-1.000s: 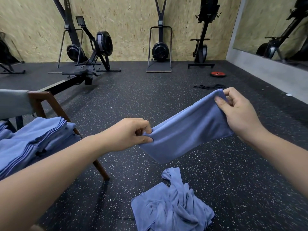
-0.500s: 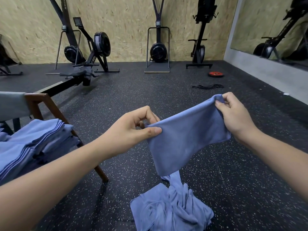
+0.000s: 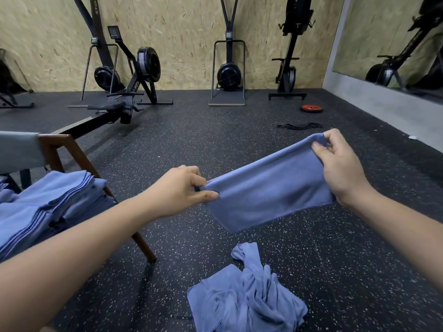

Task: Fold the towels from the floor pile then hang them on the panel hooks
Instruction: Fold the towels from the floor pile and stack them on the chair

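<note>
Blue towel (image 3: pixel 268 197) hangs stretched betw. both hands, above the speckled floor (image 3: pixel 359 271). Left hand (image 3: pixel 182 190) pinches one end w/ thumb & fingers; right hand (image 3: pixel 340 168) grips the other end. Crumpled towel pile (image 3: pixel 247 300) lies on the floor below. Wooden chair (image 3: pixel 72 154) at left holds folded towels (image 3: pixel 48 207); rowing machine (image 3: pixel 134 92) stands beyond.

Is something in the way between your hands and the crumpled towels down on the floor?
Only the blue cloth towel: the left hand and right hand each pinch a top corner, so it hangs above the crumpled blue towel pile, apart from it. Nothing else on the speckled black rubber floor blocks the way.
</note>
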The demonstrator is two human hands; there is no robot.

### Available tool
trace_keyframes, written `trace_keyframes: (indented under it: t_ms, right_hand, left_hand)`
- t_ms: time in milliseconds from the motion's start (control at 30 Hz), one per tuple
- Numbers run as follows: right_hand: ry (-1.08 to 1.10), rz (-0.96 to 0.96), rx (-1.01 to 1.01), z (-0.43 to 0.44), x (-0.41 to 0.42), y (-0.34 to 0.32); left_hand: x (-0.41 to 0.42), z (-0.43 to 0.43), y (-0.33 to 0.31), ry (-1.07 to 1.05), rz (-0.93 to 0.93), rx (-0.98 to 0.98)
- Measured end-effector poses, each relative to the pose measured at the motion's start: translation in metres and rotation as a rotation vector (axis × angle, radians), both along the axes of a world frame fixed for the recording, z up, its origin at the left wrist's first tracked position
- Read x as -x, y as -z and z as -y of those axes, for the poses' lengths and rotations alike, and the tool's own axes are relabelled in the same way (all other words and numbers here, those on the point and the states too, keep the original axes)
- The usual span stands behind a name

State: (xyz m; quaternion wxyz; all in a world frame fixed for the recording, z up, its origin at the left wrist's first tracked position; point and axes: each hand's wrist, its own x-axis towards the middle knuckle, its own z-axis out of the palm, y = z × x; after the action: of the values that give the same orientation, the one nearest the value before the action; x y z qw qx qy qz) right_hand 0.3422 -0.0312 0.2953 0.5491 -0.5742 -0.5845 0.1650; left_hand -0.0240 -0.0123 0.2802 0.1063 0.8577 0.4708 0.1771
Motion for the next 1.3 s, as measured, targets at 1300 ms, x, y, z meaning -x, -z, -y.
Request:
trace_keyframes:
  t_ms: [1300]
  right_hand:
    - [0.083, -0.072, 0.005, 0.007, 0.042, 0.012]
  left_hand:
    - [-0.032, -0.001, 0.008, -0.462, 0.95, 0.122]
